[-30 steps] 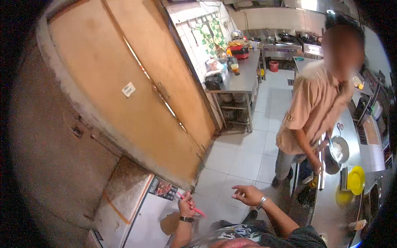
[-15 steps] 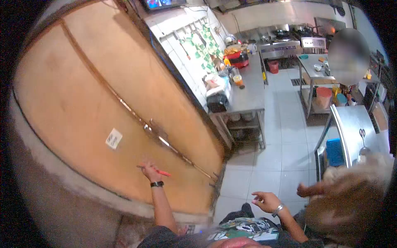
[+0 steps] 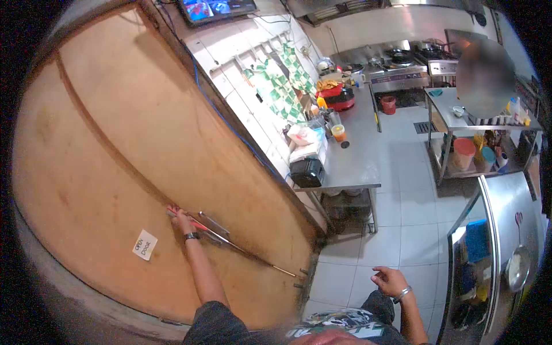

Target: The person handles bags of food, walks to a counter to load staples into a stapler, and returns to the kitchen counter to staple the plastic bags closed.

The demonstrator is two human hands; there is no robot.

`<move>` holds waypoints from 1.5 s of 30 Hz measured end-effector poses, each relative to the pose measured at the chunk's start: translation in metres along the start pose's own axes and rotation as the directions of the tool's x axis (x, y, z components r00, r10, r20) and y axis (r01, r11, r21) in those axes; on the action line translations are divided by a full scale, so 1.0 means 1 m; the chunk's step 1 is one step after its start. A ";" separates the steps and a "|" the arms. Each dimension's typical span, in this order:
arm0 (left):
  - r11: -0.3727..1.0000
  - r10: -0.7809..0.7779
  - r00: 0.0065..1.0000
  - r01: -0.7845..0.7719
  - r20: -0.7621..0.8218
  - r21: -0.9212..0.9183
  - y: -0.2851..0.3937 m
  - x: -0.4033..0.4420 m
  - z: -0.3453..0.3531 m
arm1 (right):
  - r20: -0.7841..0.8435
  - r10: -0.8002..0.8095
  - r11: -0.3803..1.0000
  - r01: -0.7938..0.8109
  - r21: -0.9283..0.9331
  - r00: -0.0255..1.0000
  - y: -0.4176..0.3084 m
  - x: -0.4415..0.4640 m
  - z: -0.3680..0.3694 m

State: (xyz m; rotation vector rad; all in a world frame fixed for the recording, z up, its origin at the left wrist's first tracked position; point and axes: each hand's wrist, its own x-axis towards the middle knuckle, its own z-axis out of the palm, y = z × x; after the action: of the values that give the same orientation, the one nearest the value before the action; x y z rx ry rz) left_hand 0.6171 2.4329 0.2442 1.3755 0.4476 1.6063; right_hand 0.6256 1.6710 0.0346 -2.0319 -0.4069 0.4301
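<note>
My left hand (image 3: 181, 218) is closed around a slim red pen (image 3: 198, 225), part of it hidden by the fingers. The hand is against the tan door (image 3: 115, 132), at the upper end of the shiny metal rod (image 3: 230, 244) that runs down along the door's seam. A small metal handle (image 3: 214, 223) is just right of the hand. Below and to the left, a white paper label (image 3: 145, 245) reading "OPEN DOOR" is stuck on the door. My right hand (image 3: 392, 282) hangs in the air above the floor, fingers loosely apart, with nothing visible in it.
A steel counter (image 3: 359, 158) with a black box (image 3: 307, 172) and cups stands beyond the door. At right are a glass-fronted steel cabinet (image 3: 506, 201) bearing a ladle (image 3: 518, 267), and a steel table (image 3: 445, 109). A person with a blurred head is at the back right.
My left hand has moved up and left along the door with the red pen, reaching the rod. Another person's arm and brown clothing at the lower right have left the view.
</note>
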 end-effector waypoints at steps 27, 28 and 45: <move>0.970 -0.214 0.970 0.197 0.116 0.143 0.114 -0.211 0.105 | 0.324 -0.611 0.778 0.624 0.074 0.722 -0.039 0.292 -0.021; 0.940 -0.294 0.943 0.256 0.155 0.225 0.110 -0.231 0.102 | 0.337 -0.601 0.787 0.611 0.089 0.725 -0.054 0.300 -0.013; -0.020 -0.965 0.084 0.922 0.249 -0.388 -0.090 -0.297 0.061 | -0.640 -0.214 0.935 0.344 0.085 0.738 -0.042 0.457 0.026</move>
State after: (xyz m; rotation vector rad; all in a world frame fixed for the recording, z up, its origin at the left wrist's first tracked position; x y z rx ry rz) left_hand 0.6882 2.2151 0.0260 0.2676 0.7799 0.4332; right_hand 1.0118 1.9175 -0.0005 -1.7480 -0.2351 -0.3878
